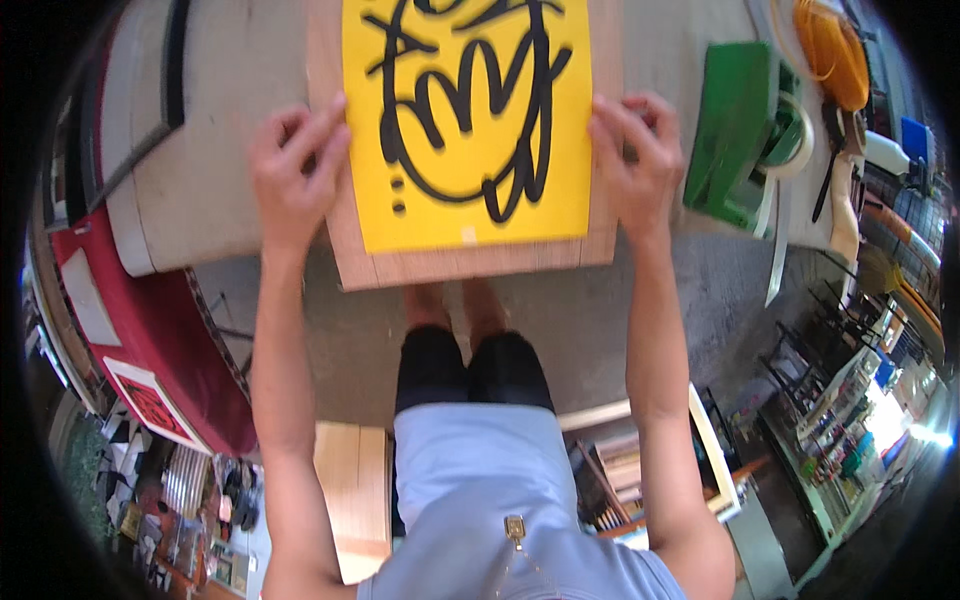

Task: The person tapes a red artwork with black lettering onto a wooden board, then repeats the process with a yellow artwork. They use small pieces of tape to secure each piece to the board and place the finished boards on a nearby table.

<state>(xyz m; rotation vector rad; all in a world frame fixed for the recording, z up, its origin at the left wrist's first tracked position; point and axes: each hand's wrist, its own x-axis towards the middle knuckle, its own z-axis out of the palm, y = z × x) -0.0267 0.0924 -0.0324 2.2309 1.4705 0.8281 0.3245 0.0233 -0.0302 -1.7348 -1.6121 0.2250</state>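
A yellow sheet [465,165] with thick black brush-like strokes lies over a pale wooden board [480,265]. On the sheet's left edge, the thumb and fingers of my left hand [300,165] are closed in a pinch. My right hand [640,150] pinches the opposite edge at about the same height. A small pale piece, perhaps tape, sits at the middle of the sheet's near edge. The board shows past the sheet on both sides and along the near edge. The top of the sheet runs out of view. Both hands are slightly blurred.
The board rests on a grey worktable [225,140]. A green tape dispenser [730,130] with a whitish roll stands right of my right hand, near an orange item [832,52]. At left is a red-covered table [170,330] with a framed print [150,400]. Wooden boxes [352,480] stand lower down.
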